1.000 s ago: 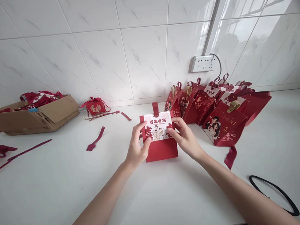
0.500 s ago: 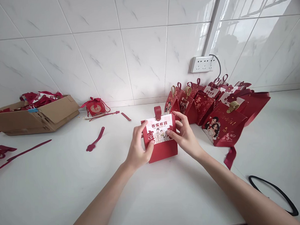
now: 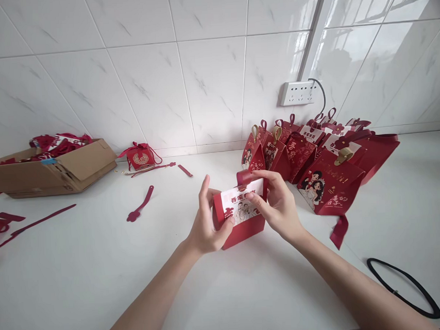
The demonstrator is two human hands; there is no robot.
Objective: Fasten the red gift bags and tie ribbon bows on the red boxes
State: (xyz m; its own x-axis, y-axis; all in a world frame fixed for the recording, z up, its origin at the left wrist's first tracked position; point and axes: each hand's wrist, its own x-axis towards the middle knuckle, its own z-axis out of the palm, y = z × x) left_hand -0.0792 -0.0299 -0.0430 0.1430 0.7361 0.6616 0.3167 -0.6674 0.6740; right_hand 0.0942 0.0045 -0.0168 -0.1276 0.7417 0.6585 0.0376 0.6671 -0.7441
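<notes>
White marbled tiles [image 3: 216, 87] rise behind a white table [image 3: 182, 298]. The left hand [image 3: 210, 227] has its grip around the left side of a red wedding favor box [image 3: 244, 230], thumb on the front, index finger lifted. The right hand [image 3: 280, 208] pinches the upper right edge, forefinger at the strap loop [image 3: 244, 177]. So the box sits between both grips. Beyond the right grip stand more favor boxes [image 3: 301, 154]; left of the left grip lies a flower-tipped strap [image 3: 133, 216].
</notes>
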